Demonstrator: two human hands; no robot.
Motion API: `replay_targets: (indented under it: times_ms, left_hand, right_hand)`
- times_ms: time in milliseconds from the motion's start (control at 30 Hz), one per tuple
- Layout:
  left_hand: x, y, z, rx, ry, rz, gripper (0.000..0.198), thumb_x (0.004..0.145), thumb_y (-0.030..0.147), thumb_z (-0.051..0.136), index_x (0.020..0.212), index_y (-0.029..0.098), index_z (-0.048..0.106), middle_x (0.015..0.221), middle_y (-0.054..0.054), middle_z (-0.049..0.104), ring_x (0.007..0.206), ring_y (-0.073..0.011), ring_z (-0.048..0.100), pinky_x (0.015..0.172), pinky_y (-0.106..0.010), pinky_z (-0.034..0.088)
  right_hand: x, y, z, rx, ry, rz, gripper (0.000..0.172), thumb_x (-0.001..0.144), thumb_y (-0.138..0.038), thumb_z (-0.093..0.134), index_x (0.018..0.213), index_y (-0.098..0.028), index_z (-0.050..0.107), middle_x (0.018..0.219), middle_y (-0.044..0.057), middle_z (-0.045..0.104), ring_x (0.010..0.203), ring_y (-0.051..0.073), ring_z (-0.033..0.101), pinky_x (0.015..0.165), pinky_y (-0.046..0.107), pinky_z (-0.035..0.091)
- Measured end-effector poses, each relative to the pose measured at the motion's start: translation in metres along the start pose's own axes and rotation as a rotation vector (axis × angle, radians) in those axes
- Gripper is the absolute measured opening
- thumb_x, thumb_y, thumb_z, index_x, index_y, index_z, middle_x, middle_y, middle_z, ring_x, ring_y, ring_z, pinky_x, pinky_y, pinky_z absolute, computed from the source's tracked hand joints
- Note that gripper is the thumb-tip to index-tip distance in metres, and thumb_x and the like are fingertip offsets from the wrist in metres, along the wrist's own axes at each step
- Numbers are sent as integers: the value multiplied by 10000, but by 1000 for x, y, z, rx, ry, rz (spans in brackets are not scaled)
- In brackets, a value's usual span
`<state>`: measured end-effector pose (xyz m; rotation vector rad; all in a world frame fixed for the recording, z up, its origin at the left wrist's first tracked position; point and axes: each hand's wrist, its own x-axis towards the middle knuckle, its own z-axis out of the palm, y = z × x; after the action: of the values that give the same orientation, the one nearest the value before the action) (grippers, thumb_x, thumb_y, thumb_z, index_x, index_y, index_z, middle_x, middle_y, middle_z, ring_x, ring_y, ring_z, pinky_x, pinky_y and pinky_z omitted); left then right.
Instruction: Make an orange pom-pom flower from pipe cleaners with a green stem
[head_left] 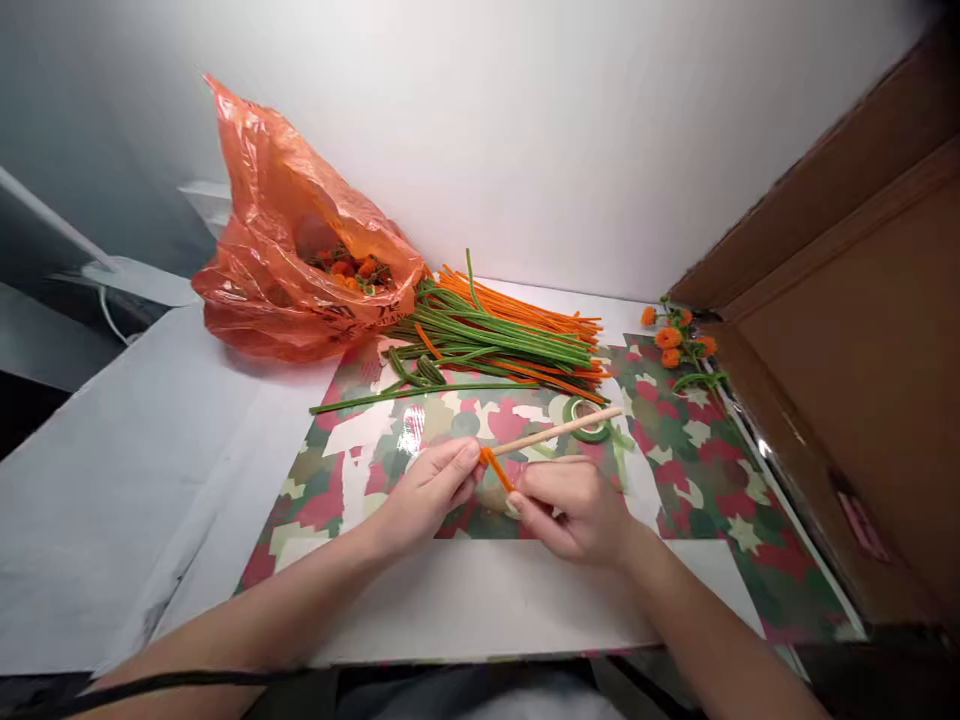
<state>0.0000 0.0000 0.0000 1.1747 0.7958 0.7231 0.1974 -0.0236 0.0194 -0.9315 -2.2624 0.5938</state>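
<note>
Two hands (435, 482) (577, 503) pinch: left a slim pale stick (555, 432), right a bright orange stem (498, 471).

- We note a plain pale wall (525, 160) behind the desk (202, 430), brightest around the upper middle and greyer toward the left.
- We record the desk surface as white at left; a camouflage-patterned covering (686, 445) in green, red and cream spans its middle and right.
- At right we see a large brown panelled structure (855, 370); its material we cannot tell.
- At left we log a slanting white pole (52, 218) meeting a flat white base (142, 282).
</note>
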Motion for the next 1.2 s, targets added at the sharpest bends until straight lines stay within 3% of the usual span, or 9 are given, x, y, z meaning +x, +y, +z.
replay_targets:
  times_ms: [267, 400, 567, 767, 1000, 1200]
  left_hand:
    - [1, 7, -11, 25, -262, -16, 474, 924, 543, 412, 610, 194, 343, 506, 83, 281, 459, -71, 194, 450, -242, 160]
    - [-2, 11, -15, 105, -424, -36, 447, 948, 502, 384, 624, 194, 356, 528, 72, 288, 474, -83, 242, 458, -241, 202]
    - [-2, 17, -15, 412, -522, 88, 432, 972, 430, 340, 617, 185, 318, 583, 55, 267, 527, -92, 252, 509, -257, 217]
    - [-1, 18, -12, 717, -390, 158, 391, 966, 321, 330, 608, 177, 392, 525, 53, 362, 487, -87, 314, 493, -235, 241]
    - [5, 7, -10, 931, -74, 240, 368, 935, 321, 342, 594, 194, 290, 495, 58, 316, 476, -99, 294, 503, -241, 226]
    - [5, 6, -4, 825, 87, 224, 371, 942, 338, 335, 603, 202, 270, 527, 55, 298, 495, -105, 300, 503, -247, 230]
  right_hand:
    - [7, 6, -14, 217, -252, 156, 316, 944, -229, 434, 637, -174, 487, 564, -42, 453, 503, 74, 375, 493, 210, 286]
    - [10, 10, -17, 319, -267, 250, 332, 933, -251, 494, 613, -162, 507, 523, -56, 448, 493, 64, 374, 486, 190, 295]
    - [9, 11, -17, 332, -249, 228, 284, 914, -268, 530, 655, -156, 553, 566, -42, 483, 534, 74, 393, 530, 196, 324]
    - [7, 5, -18, 157, -104, 244, 318, 909, -231, 500, 599, -164, 491, 536, -46, 445, 506, 73, 360, 517, 203, 292]
    - [5, 8, -9, -251, 55, -25, 305, 923, -213, 483, 625, -163, 523, 543, -28, 483, 502, 89, 359, 508, 241, 241]
    - [7, 4, -4, -513, 162, -167, 306, 920, -193, 493, 626, -161, 572, 544, -12, 535, 501, 108, 379, 514, 277, 231]
